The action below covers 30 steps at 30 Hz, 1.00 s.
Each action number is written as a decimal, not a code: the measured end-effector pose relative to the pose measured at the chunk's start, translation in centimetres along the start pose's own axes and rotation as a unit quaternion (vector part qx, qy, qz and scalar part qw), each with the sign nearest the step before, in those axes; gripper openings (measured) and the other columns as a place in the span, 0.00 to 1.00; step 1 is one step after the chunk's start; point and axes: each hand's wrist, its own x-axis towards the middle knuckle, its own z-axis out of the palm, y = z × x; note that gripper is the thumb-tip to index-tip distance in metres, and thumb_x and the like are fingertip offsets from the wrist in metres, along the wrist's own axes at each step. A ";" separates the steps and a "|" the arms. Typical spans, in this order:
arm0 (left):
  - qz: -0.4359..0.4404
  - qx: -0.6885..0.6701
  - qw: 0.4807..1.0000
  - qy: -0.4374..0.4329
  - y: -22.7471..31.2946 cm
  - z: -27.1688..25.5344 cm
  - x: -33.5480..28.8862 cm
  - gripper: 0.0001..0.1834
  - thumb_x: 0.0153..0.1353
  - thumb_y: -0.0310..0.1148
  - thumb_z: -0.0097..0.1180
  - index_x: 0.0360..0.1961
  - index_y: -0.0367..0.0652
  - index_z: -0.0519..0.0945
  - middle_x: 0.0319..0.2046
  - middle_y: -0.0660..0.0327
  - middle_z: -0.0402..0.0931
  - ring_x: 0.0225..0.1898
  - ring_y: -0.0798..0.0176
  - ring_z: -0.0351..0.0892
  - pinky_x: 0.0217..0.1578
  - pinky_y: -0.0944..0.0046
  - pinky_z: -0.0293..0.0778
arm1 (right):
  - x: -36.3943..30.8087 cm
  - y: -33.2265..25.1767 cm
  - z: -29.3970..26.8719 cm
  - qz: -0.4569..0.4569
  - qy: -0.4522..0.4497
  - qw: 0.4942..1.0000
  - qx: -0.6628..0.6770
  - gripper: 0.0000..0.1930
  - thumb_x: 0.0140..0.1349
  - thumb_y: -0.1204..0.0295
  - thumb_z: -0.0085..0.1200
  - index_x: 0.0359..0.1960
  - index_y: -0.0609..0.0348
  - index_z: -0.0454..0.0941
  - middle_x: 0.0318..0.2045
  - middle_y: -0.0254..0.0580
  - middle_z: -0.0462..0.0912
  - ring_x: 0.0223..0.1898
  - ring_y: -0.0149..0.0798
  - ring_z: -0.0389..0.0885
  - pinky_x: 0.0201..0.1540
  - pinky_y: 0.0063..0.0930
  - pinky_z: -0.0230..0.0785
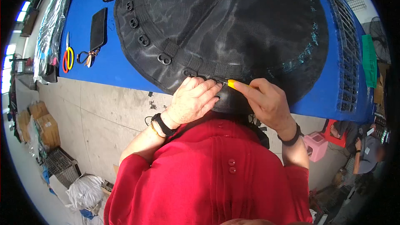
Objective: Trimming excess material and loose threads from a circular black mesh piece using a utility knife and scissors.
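A large round piece of black mesh fabric lies over the table's near edge. Black plastic double-hole rings run along its left and near border on strap loops. My left hand is closed at the near edge, its fingertips pinching a black plastic ring and the cloth around it. Between the thumb and fingers of my right hand is a small yellow-handled tool with a thin metal tip. That tip meets the ring beside my left fingertips; its exact shape is too small to tell.
On the blue tabletop at left lie scissors, a dark phone and a key bunch. Clear plastic sheeting covers the far left; black netting hangs right. A pink stool and another person are at right.
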 end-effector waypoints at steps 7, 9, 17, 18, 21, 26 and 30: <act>0.008 -0.006 1.000 0.006 -0.1 0.0 0.1 0.24 0.58 0.33 0.72 0.56 0.41 0.86 0.49 0.60 0.84 0.45 0.55 0.80 0.49 0.55 0.76 | 1.1 0.2 -0.4 -0.009 -0.026 1.000 -0.013 0.27 0.61 0.78 0.61 0.63 0.42 0.85 0.37 0.40 0.77 0.34 0.44 0.82 0.38 0.38 0.78; 0.007 -0.008 1.000 0.005 -0.1 0.0 0.1 0.24 0.58 0.33 0.72 0.56 0.41 0.86 0.49 0.59 0.84 0.45 0.55 0.80 0.49 0.55 0.76 | 1.3 0.2 -0.5 -0.014 -0.036 0.999 -0.012 0.27 0.62 0.78 0.61 0.64 0.42 0.84 0.37 0.40 0.77 0.35 0.44 0.82 0.38 0.38 0.78; 0.004 -0.013 1.000 0.009 0.0 0.0 0.1 0.23 0.58 0.33 0.71 0.56 0.41 0.86 0.49 0.60 0.85 0.45 0.55 0.80 0.49 0.56 0.77 | 1.6 0.2 -0.6 -0.022 -0.046 0.999 -0.014 0.27 0.63 0.77 0.60 0.64 0.42 0.84 0.36 0.40 0.77 0.35 0.44 0.81 0.38 0.38 0.78; 0.005 -0.014 1.000 0.010 0.0 0.0 0.2 0.23 0.58 0.33 0.71 0.55 0.41 0.86 0.49 0.60 0.85 0.45 0.55 0.80 0.49 0.56 0.77 | 1.6 0.1 -0.6 -0.025 -0.046 0.998 -0.020 0.27 0.62 0.77 0.60 0.65 0.42 0.84 0.36 0.40 0.77 0.35 0.44 0.81 0.38 0.38 0.78; 0.004 -0.010 1.000 0.010 0.1 -0.1 0.3 0.23 0.57 0.33 0.71 0.55 0.41 0.86 0.49 0.60 0.84 0.45 0.55 0.80 0.48 0.56 0.77 | 1.6 0.1 -0.5 -0.025 -0.042 0.999 -0.018 0.28 0.62 0.78 0.60 0.65 0.42 0.83 0.35 0.40 0.76 0.34 0.43 0.81 0.38 0.38 0.77; 0.002 -0.007 1.000 0.007 0.1 -0.1 0.3 0.23 0.58 0.33 0.71 0.55 0.41 0.87 0.48 0.60 0.84 0.45 0.55 0.80 0.48 0.56 0.77 | 1.8 0.2 -0.3 -0.027 -0.036 0.999 -0.015 0.29 0.61 0.78 0.60 0.65 0.42 0.83 0.34 0.39 0.75 0.34 0.43 0.80 0.37 0.38 0.77; 0.002 -0.013 1.000 0.012 0.1 -0.1 0.3 0.23 0.58 0.33 0.71 0.55 0.41 0.87 0.48 0.60 0.84 0.44 0.55 0.80 0.48 0.55 0.76 | 2.0 0.2 -0.2 -0.027 -0.040 0.999 -0.010 0.29 0.61 0.79 0.60 0.65 0.42 0.83 0.34 0.39 0.75 0.33 0.43 0.80 0.36 0.38 0.77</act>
